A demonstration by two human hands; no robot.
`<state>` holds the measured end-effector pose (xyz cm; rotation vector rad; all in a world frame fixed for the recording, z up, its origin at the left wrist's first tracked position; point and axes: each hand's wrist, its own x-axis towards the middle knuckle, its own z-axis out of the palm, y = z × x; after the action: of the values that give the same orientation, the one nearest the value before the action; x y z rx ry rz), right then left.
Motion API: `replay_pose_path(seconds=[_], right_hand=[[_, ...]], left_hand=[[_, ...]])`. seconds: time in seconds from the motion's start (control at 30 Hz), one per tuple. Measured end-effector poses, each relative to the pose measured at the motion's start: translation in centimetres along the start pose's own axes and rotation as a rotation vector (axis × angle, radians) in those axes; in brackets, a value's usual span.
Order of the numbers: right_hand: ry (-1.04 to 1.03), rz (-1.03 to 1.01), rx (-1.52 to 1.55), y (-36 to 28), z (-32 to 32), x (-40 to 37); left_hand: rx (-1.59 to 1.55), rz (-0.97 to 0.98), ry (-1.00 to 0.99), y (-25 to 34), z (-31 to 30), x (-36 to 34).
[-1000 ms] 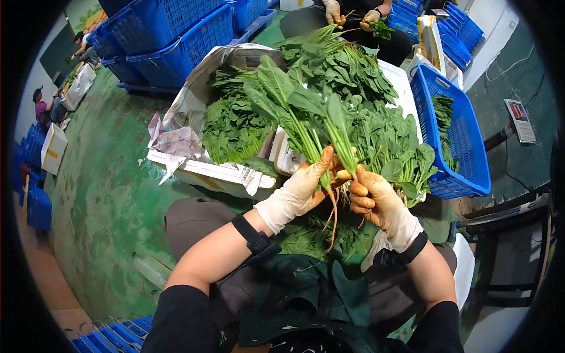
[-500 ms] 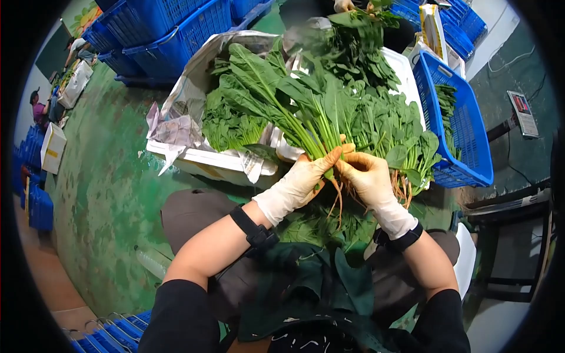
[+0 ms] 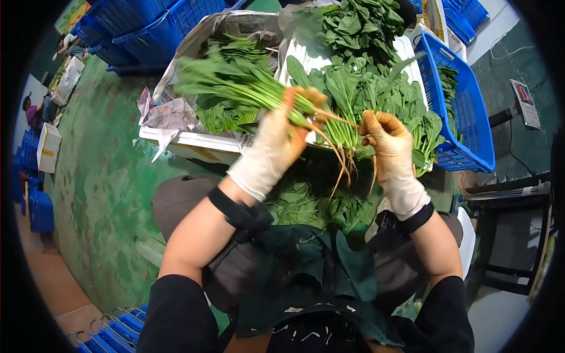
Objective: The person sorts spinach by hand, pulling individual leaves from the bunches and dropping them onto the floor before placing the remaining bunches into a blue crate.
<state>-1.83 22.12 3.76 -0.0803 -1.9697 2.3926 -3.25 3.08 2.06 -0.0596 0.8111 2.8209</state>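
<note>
A bunch of spinach (image 3: 235, 85) lies in the grip of my left hand (image 3: 273, 141), its leaves pointing left and blurred by motion. Orange-pink roots stick out to the right of that hand. My right hand (image 3: 388, 147) has its thumb and fingers pinched at the end of one spinach root (image 3: 344, 121). Both hands wear stained pale gloves. Behind them, more spinach (image 3: 368, 91) lies in a heap on a white foam box, roots toward me. Left of it, a paper-lined foam box (image 3: 194, 141) holds further spinach.
A blue basket (image 3: 471, 112) with greens stands at the right, near a scale display (image 3: 525, 103). Stacked blue crates (image 3: 170, 35) rise at the back left. Loose leaves (image 3: 300, 206) lie below my hands. Other people (image 3: 35, 112) are at the far left.
My left hand has swung the spinach bunch left and tipped it sideways. The right hand has moved apart to the right, at a root's end. The view has shifted slightly.
</note>
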Motion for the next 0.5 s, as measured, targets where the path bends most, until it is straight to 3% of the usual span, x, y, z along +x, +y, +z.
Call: replay_pose_path(seconds=[0.07,0.1,0.13,0.2,0.23,0.3,0.33,0.43,0.5], right_hand=[[-0.298,0.035,-0.547,-2.5,-0.6,0.3],[-0.557,0.139,-0.746,-3.1,-0.8,0.4],[-0.671,0.223,-0.85,-2.5,-1.2,0.8],[-0.468,-0.006,-1.182,-1.0,-1.0,0.9],[-0.468,-0.005,-1.182,-0.2,-0.7,1.1],[-0.303,-0.141,-1.554,1.3,0.2,1.4],[-0.354,-0.112,-1.65,1.7,0.5,1.5],[-0.404,-0.059,-1.681,3.1,0.2,2.1],[-0.4,0.004,-1.472,4.0,-1.1,3.2]], left_hand=[[-0.09,0.099,-0.019,2.6,-1.1,1.3],[-0.134,0.149,0.103,3.5,-1.2,1.8],[-0.131,0.147,0.109,4.3,-1.1,1.7],[-0.057,0.22,0.168,4.5,-0.6,1.4],[-0.056,0.219,0.168,4.2,-0.5,1.3],[0.13,0.143,0.245,3.2,-0.2,0.9],[0.123,0.102,0.249,2.6,-0.3,1.0],[0.13,0.034,0.279,1.6,-0.2,0.8],[0.102,-0.015,0.355,1.2,-0.6,0.9]])
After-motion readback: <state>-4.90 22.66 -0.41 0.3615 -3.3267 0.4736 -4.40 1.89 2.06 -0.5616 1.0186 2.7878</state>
